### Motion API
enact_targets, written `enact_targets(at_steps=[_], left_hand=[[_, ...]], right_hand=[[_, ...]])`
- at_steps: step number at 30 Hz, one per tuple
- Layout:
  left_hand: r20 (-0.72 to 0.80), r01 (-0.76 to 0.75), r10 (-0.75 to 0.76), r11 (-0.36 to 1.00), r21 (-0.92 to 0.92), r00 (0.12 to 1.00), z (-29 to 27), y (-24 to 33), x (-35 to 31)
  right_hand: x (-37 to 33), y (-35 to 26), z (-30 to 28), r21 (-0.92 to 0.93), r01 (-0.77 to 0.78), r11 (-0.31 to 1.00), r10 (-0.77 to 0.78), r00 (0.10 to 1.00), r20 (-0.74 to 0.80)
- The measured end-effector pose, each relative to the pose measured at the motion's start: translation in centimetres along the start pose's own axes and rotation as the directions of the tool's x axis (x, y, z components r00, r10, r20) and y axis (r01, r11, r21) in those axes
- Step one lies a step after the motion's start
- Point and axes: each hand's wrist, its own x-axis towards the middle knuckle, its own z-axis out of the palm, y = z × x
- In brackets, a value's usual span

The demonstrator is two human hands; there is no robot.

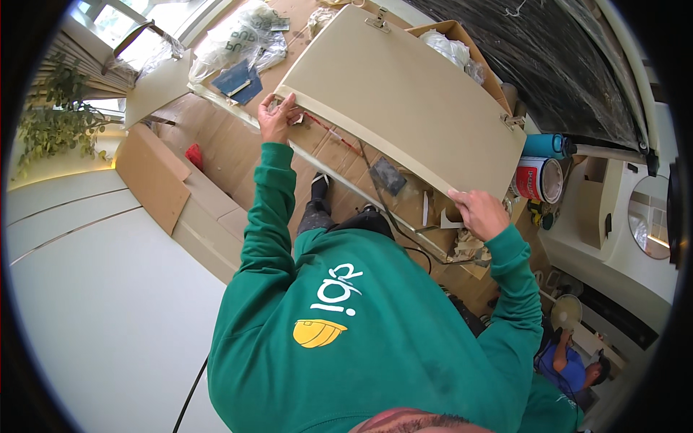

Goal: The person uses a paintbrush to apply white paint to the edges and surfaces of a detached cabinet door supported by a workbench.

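Observation:
A large beige cabinet door [393, 97] lies tilted in front of me, with metal hinges [377, 22] along its far edge. My left hand [277, 119] grips its near left corner, fingers closed on the edge. Farther right, my right hand [482, 215] is closed on the near edge by the right corner, the fingers partly hidden under it. Below the door, between my hands, a red and white marked stick [328, 132] and a dark flat pad [388, 175] lie on the worktable.
Plastic bags [242, 40] and a blue sheet [237, 82] lie at the far left. A cardboard box [465, 54] stands behind the door. A paint can [535, 180] and a teal bottle [548, 146] sit to the right. A person in blue [569, 366] is at lower right. A cable crosses near my legs.

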Motion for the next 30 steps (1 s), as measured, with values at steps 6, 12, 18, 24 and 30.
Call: enact_targets(at_steps=[6,12,18,24,30], left_hand=[[0.033,0.038,-0.035,0.995,-0.094,0.999,0.2,-0.5,-1.2],[0.057,0.074,-0.065,0.983,-0.166,0.996,0.5,-0.2,-2.3],[0.015,0.076,-0.075,0.994,-0.075,0.997,0.4,0.4,0.4],[0.002,0.091,-0.091,0.991,-0.102,0.996,0.2,0.0,1.0],[0.005,0.098,-0.098,0.993,-0.071,0.995,-0.3,0.3,1.1]], right_hand=[[0.7,-0.5,0.1,-0.034,-0.032,0.999,0.033,0.999,0.020],[-0.3,-0.9,-2.0,-0.012,0.011,1.000,-0.012,0.997,-0.074],[-1.7,-2.6,-5.4,-0.019,0.014,1.000,-0.017,0.986,-0.165],[-3.6,-3.8,-8.2,0.021,0.052,0.998,-0.046,0.979,-0.199],[-5.0,-5.6,-10.7,-0.001,0.041,0.999,-0.041,0.979,-0.200]])
